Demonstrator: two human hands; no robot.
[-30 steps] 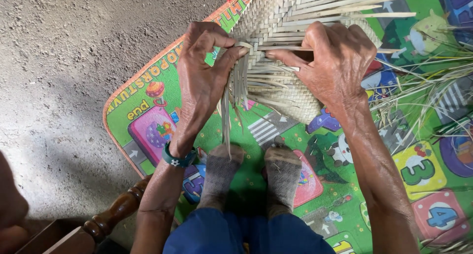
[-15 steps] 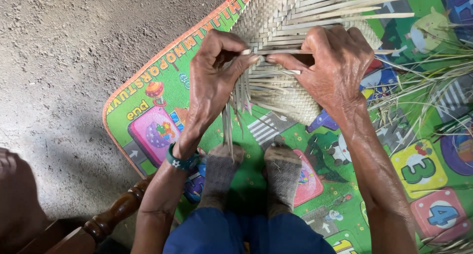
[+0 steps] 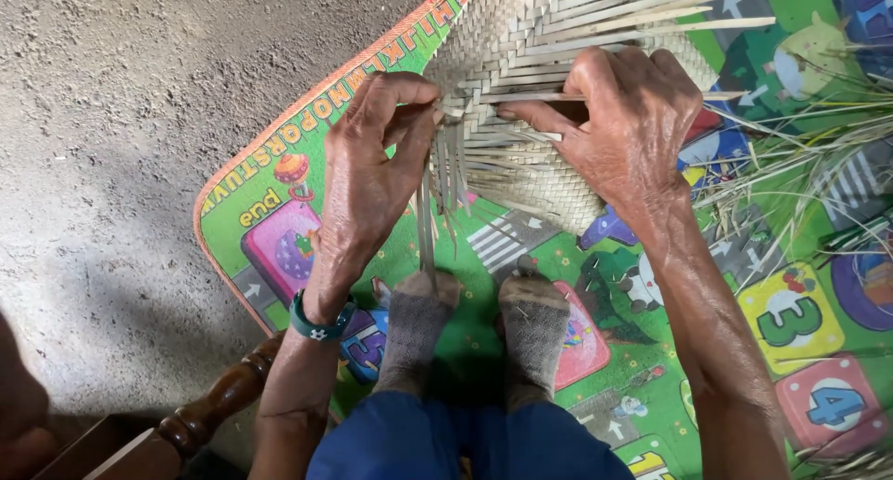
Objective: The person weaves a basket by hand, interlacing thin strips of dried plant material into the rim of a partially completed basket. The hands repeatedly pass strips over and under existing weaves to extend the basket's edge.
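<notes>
A half-woven palm-leaf mat (image 3: pixel 521 99) lies in the upper middle of the frame, its loose strips (image 3: pixel 435 201) hanging from the near edge. It is judged light, pliant and springy, yet easily creased, so single strips are best taken near the woven edge. One strip is pinched in a narrow grip by the left hand (image 3: pixel 372 173); the weave is pressed flat by the right hand (image 3: pixel 623 126). Beneath lies a colourful play mat (image 3: pixel 279 210) on the concrete floor (image 3: pixel 112 117).

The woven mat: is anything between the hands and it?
Nothing visible is. The left hand pinches loose strips at the woven mat's edge. The right hand presses flat on the weave, fingers on one strip. Both hands touch it directly.
</notes>
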